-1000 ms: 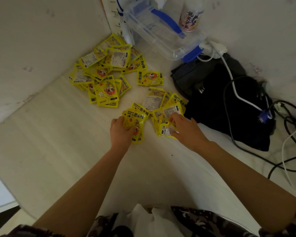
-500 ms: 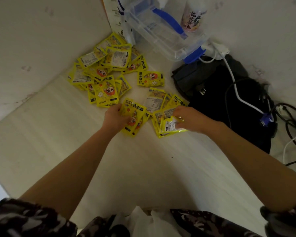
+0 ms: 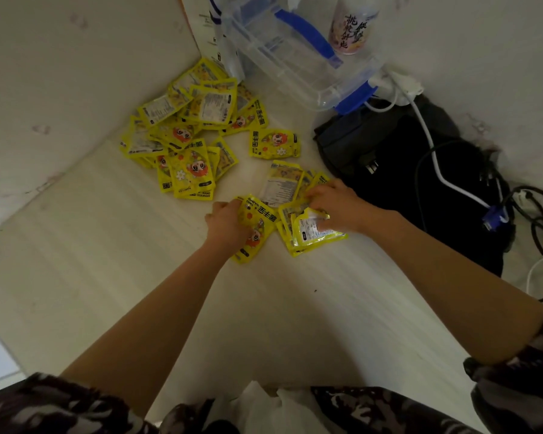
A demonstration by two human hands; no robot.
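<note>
Under right hand (image 3: 337, 208), half-hidden yellow packets (image 3: 309, 234)

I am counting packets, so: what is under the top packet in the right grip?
More yellow packets are fanned out beneath the top packet; only their edges show. The right grip covers their far ends, so the count is unclear.

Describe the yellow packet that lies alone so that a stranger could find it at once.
Start at the clear box with the blue handle in the far corner. In front of it, between the heap of yellow packets and the black bag, lies one yellow packet. It shows an orange-haired cartoon figure and a white flower, and unlike its neighbours no packet overlaps it.
</note>
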